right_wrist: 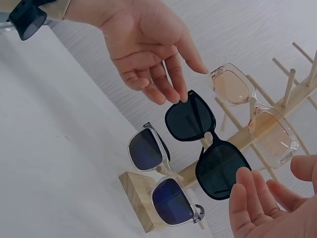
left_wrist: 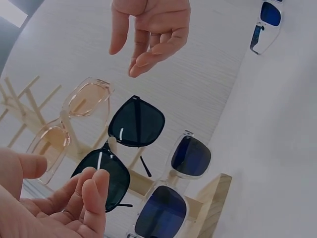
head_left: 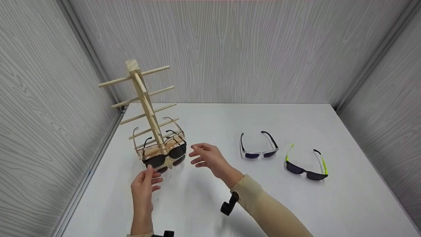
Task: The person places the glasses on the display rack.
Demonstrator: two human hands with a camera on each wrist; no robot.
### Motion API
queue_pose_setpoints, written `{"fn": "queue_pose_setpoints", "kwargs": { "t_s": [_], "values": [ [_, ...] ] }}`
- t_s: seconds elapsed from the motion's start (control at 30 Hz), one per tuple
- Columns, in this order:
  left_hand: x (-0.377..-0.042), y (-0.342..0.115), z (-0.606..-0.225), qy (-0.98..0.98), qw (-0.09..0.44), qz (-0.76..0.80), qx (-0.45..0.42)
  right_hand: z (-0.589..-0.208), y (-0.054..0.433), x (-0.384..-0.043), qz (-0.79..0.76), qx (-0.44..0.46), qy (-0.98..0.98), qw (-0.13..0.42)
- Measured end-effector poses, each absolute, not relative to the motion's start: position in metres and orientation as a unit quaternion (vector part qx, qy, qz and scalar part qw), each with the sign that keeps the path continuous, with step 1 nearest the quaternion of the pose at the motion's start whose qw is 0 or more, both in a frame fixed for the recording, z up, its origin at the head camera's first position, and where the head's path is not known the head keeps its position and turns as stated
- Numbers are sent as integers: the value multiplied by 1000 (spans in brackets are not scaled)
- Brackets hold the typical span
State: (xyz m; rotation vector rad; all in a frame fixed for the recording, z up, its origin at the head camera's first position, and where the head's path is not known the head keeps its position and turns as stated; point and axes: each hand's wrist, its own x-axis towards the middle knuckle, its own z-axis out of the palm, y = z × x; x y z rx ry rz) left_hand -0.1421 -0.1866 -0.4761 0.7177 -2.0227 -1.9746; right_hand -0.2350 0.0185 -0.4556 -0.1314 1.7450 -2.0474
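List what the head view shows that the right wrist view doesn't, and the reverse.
Only the head view: the yellow-green-armed sunglasses and the top of the wooden stand.
Only the right wrist view: the palm of the right hand, and blue in the lowest sunglasses' lenses.
Both: the right hand itself, the left hand, plus black sunglasses and peach-tinted glasses on the stand.

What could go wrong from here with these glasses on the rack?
The left hand and right hand are close to the black sunglasses; a nudge might knock them askew. The pink-tinted glasses sit just above on the wooden rack, so raising a hand could catch them.
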Motion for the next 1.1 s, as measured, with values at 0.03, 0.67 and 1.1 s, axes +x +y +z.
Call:
{"fn": "queue_pose_setpoints", "kwargs": {
  "t_s": [0.03,0.67,1.1],
  "values": [
    [-143,-185,-479,-689,104,-674,246,-457,19,-234,-742,-46,631,223],
    [-183,-178,-603,-702,34,-648,292,-490,38,-224,-754,-13,617,225],
    [-160,-151,-550,-687,-21,-663,297,-512,54,-219,-760,1,610,225]
  ]
}}
